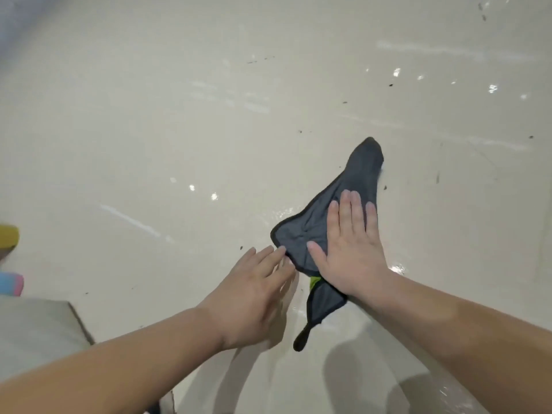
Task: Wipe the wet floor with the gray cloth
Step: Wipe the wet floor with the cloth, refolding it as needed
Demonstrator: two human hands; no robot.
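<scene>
A: Head view. Report the position of the gray cloth (331, 222).

B: The cloth lies crumpled on the pale glossy floor (179, 115), right of center. Its long axis runs from a narrow end at 12 o'clock to a thin dark tail at 6 o'clock. A small green tag (314, 282) shows at its lower middle.

A: State of the right hand (349, 249)?

B: Open and flat, palm down, fingers extended and close together, thumb spread toward 9 o'clock. It rests on the middle of the cloth, fingertips pointing to 12 o'clock. It grips nothing.

A: State of the left hand (254, 297)?

B: Open, fingers extended toward 1 o'clock. It sits at 8 o'clock from the right hand. Its fingertips reach the cloth's left corner; whether they touch the fabric or only the floor cannot be told.

A: Floor condition?

B: Wet sheen and bright reflections around the cloth, especially at 6 o'clock beneath the forearms. Dark specks are scattered toward 1 o'clock.

A: Other items?

B: A gray flat slab (35, 333) at 8 o'clock of the frame; a yellow object (8, 236) and a blue-and-pink object (10, 282) at the left edge, both cut off.
</scene>
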